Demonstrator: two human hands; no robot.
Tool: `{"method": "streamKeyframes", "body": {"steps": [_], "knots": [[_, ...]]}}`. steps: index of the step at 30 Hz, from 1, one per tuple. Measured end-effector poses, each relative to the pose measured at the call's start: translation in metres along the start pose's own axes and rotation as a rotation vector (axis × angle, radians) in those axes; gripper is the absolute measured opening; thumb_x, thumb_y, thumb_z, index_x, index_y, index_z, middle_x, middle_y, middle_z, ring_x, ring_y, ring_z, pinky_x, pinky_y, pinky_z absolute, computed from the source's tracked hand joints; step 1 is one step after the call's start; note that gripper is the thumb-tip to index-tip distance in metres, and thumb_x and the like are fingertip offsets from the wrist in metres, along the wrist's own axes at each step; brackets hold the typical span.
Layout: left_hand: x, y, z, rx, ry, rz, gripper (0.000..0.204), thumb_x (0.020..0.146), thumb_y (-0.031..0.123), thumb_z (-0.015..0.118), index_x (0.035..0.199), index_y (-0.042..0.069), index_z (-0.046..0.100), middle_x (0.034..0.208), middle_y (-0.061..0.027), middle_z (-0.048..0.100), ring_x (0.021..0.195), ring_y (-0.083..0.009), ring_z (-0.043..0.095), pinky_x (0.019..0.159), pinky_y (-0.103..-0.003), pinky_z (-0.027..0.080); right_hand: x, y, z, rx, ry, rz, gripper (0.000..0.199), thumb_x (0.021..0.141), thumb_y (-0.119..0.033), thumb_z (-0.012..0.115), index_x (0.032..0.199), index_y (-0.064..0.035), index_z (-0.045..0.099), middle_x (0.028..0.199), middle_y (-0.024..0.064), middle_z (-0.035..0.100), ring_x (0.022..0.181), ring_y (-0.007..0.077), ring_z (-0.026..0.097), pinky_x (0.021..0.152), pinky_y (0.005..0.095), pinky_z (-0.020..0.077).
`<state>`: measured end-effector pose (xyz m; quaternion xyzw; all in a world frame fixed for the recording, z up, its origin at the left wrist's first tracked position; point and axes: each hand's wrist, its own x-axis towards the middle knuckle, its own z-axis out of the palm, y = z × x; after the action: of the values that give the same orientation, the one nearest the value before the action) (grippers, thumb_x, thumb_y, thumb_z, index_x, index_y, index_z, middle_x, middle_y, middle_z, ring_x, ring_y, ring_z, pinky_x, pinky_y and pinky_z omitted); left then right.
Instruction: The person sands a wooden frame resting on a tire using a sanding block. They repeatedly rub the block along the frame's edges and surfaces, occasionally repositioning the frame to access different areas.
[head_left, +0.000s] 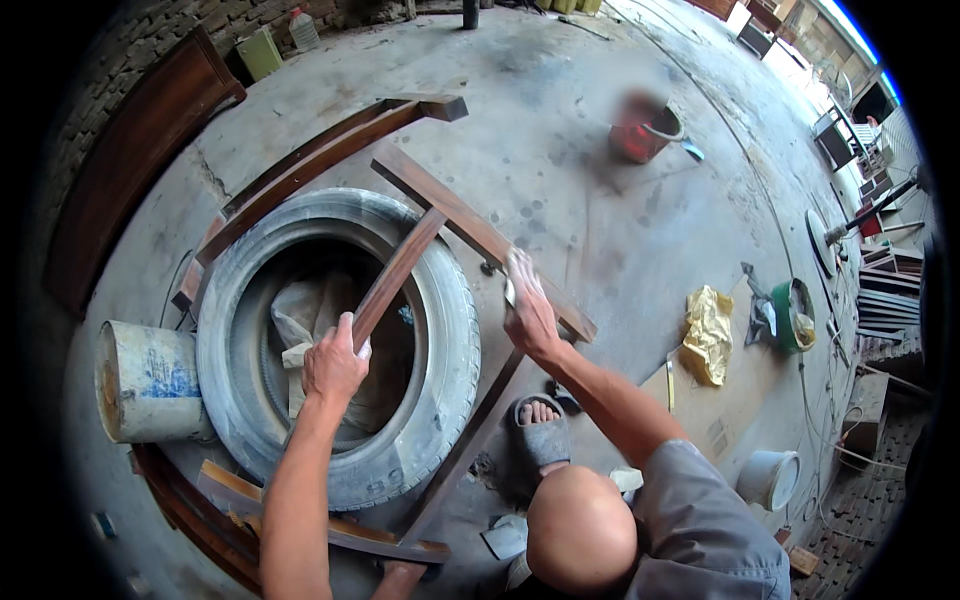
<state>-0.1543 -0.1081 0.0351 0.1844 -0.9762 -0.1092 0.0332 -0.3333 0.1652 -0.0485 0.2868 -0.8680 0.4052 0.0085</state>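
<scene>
A brown wooden frame piece (pixel 460 220), a long bar with a crossbar joined to it, rests over a large dusty tyre (pixel 455 320) lying flat. My left hand (pixel 337 362) is closed round the near end of the crossbar (pixel 400 265), above the tyre's hole. On the right part of the long bar lies my right hand (pixel 532 308), its fingers bent over the wood. A small pale piece shows under those fingers; its kind is mostly hidden. Inside the tyre are a whitish plastic bag (pixel 300 310) and pale scraps.
Another wooden frame (pixel 330 150) leans over the tyre's far side. A stained white bucket (pixel 150 380) lies at left. My sandalled foot (pixel 543 430) is near the tyre. To the right are crumpled yellow paper (pixel 708 335), a green tub (pixel 795 315) and a red bucket (pixel 640 135).
</scene>
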Motion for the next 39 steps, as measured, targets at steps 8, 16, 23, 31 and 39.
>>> {"method": "streamKeyframes", "body": {"steps": [8, 16, 23, 31, 39], "knots": [[-0.001, 0.006, 0.002, -0.034, -0.035, -0.013, 0.045, 0.090, 0.025, 0.072, 0.127, 0.007, 0.054, 0.095, -0.0228, 0.071, 0.087, -0.0459, 0.069, 0.076, -0.055, 0.054, 0.052, -0.026, 0.021, -0.029, 0.085, -0.105, 0.069, 0.083, 0.006, 0.042, 0.150, 0.0149, 0.031, 0.156, 0.0364, 0.032, 0.150, 0.0482, 0.027, 0.126, 0.0508, 0.0213], [0.004, 0.006, 0.001, -0.015, -0.023, 0.010, 0.051, 0.087, 0.025, 0.075, 0.130, 0.008, 0.053, 0.097, -0.0217, 0.070, 0.086, -0.0452, 0.070, 0.077, -0.055, 0.055, 0.068, -0.040, 0.021, 0.044, 0.123, -0.138, 0.076, 0.077, 0.005, 0.045, 0.150, 0.0150, 0.030, 0.156, 0.0379, 0.032, 0.150, 0.0492, 0.027, 0.126, 0.0512, 0.0197], [0.001, 0.007, 0.000, -0.026, -0.049, -0.003, 0.049, 0.088, 0.025, 0.073, 0.129, 0.009, 0.053, 0.096, -0.0229, 0.071, 0.086, -0.0459, 0.069, 0.077, -0.056, 0.056, -0.041, 0.035, -0.007, -0.093, 0.105, 0.091, 0.069, 0.084, 0.003, 0.044, 0.151, 0.0132, 0.032, 0.157, 0.0338, 0.034, 0.150, 0.0469, 0.028, 0.126, 0.0507, 0.0231], [-0.002, 0.005, -0.009, -0.019, -0.015, -0.051, 0.042, 0.092, 0.025, 0.069, 0.128, 0.009, 0.056, 0.098, -0.0252, 0.072, 0.091, -0.0480, 0.068, 0.081, -0.057, 0.053, -0.026, 0.029, 0.019, -0.012, 0.125, -0.006, 0.075, 0.075, 0.007, 0.049, 0.148, 0.0118, 0.037, 0.154, 0.0342, 0.037, 0.148, 0.0470, 0.032, 0.125, 0.0469, 0.0243], [0.007, 0.018, 0.000, -0.011, -0.017, -0.012, 0.043, 0.091, 0.025, 0.069, 0.129, 0.008, 0.056, 0.098, -0.0239, 0.072, 0.090, -0.0467, 0.068, 0.080, -0.056, 0.053, -0.110, 0.114, 0.022, 0.011, 0.239, 0.385, 0.065, 0.082, 0.002, 0.048, 0.147, 0.0071, 0.043, 0.150, 0.0335, 0.042, 0.145, 0.0470, 0.035, 0.124, 0.0458, 0.0257]]}}
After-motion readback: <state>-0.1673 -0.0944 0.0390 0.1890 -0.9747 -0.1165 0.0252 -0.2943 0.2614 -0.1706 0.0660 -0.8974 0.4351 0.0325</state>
